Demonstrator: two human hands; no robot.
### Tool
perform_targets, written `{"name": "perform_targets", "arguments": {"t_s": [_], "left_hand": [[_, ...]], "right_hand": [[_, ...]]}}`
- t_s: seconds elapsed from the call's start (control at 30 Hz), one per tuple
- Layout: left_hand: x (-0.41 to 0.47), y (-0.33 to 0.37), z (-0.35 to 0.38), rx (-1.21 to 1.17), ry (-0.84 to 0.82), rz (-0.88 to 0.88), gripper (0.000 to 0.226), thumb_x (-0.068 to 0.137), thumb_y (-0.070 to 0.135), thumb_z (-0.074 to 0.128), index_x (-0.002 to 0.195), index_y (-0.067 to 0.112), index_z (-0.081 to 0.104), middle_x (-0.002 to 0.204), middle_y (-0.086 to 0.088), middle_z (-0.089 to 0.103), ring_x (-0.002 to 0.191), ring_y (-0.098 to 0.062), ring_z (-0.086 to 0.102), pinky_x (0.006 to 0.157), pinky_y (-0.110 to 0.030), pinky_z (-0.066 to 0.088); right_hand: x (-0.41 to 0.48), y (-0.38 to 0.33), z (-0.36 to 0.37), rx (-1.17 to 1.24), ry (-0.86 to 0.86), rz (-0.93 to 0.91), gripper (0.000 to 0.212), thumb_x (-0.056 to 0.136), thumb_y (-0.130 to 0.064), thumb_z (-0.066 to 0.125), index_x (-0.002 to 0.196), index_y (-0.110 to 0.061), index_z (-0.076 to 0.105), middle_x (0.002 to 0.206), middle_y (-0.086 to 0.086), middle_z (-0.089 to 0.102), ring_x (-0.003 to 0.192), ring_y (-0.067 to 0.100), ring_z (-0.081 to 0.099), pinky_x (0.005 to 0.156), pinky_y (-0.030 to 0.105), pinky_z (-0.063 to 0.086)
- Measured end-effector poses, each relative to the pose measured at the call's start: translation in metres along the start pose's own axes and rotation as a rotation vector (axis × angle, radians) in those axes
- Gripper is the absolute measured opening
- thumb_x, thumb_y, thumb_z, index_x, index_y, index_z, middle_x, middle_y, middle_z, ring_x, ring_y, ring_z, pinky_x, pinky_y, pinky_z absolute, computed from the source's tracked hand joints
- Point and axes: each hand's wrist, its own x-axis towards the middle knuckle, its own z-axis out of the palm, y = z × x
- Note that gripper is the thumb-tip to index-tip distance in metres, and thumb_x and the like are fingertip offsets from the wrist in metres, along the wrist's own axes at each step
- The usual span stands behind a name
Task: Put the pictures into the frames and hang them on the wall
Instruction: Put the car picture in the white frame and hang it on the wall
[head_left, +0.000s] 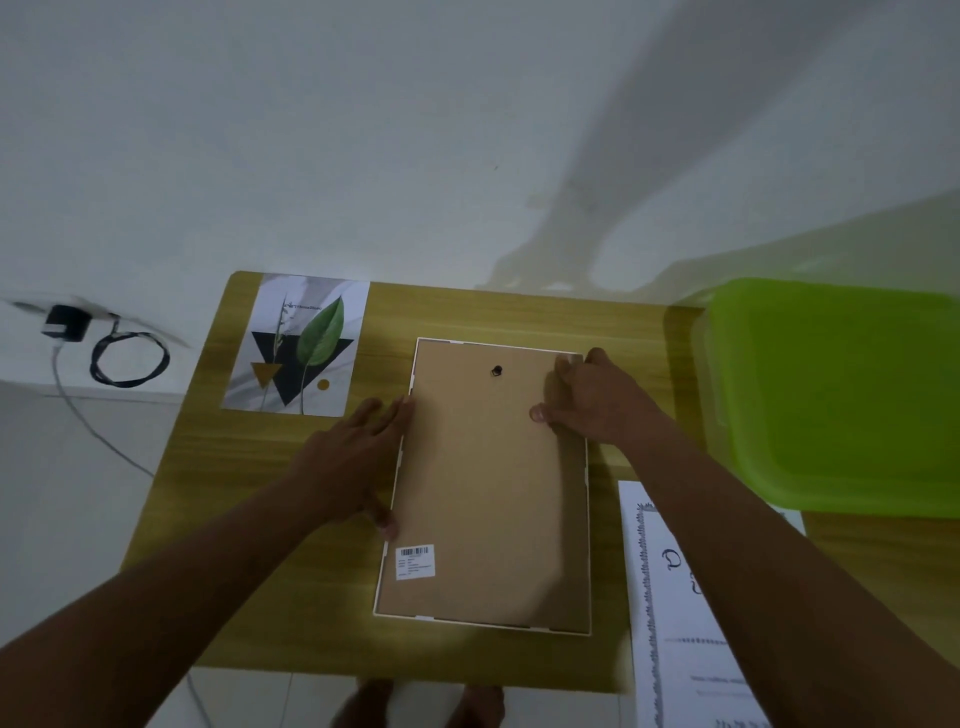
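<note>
Matt brown fibreboard frame back (483, 483); wood-grain table (249, 467); glossy translucent green plastic lid (841, 395); paper print (298, 345).

Frame (483, 483) back-up mid table (234, 467); print (296, 345) behind-left, by wall (363, 130); certificate (670, 597) right of frame, overhanging front edge; tub (841, 395) far right; charger (65, 322) on wall, left of table.

Left hand (358, 457), right hand (592, 400) on face-down frame (488, 493)
</note>
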Motion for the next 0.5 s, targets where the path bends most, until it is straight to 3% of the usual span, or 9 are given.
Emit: {"name": "perform_targets", "arguments": {"t_s": [0.07,0.17,0.27,0.4,0.5], "left_hand": [[0.0,0.0,-0.002,0.001,-0.012,-0.003,0.148,0.055,0.062,0.08,0.148,0.016,-0.024,0.162,0.003,-0.01,0.149,-0.025,-0.007,0.109,-0.049,0.036],[0.001,0.001,-0.002,-0.004,-0.019,-0.006,0.149,0.054,0.061,0.081,0.149,0.015,-0.024,0.162,0.002,-0.01,0.149,-0.026,-0.008,0.109,-0.05,0.035],[0.002,0.0,-0.001,-0.006,-0.016,-0.008,0.15,0.051,0.061,0.082,0.149,0.015,-0.023,0.162,0.001,-0.007,0.149,-0.026,-0.007,0.109,-0.05,0.035],[0.003,0.001,-0.001,-0.003,-0.016,-0.01,0.151,0.05,0.063,0.081,0.149,0.014,-0.022,0.162,0.001,-0.007,0.149,-0.027,-0.008,0.11,-0.049,0.033],[0.004,0.001,-0.001,-0.003,-0.001,-0.002,0.15,0.051,0.062,0.081,0.15,0.013,-0.021,0.162,-0.001,-0.006,0.149,-0.027,-0.007,0.112,-0.048,0.031]], "right_hand": [[0.002,-0.008,0.003,-0.083,0.02,-0.004,0.074,0.084,-0.056,0.067,0.13,-0.002,0.046,0.128,0.018,0.045,0.117,0.032,0.045,0.094,0.042,0.047],[0.007,-0.015,0.01,-0.198,0.064,-0.05,0.077,0.086,-0.044,0.069,0.141,-0.003,0.033,0.146,0.018,0.032,0.127,0.037,0.04,0.1,0.049,0.044],[0.005,-0.013,0.014,-0.241,0.029,-0.083,0.077,0.092,-0.04,0.06,0.148,-0.005,0.021,0.155,0.012,0.021,0.137,0.035,0.03,0.103,0.053,0.042],[0.003,-0.019,0.02,-0.356,-0.022,-0.029,0.074,0.099,-0.038,0.043,0.154,-0.004,0.008,0.163,0.011,0.005,0.148,0.037,0.009,0.11,0.064,0.023],[0.006,-0.027,0.024,-0.375,-0.015,0.004,0.071,0.099,-0.038,0.033,0.155,-0.002,0.005,0.163,0.014,0.004,0.148,0.037,0.008,0.113,0.064,0.015]]}}
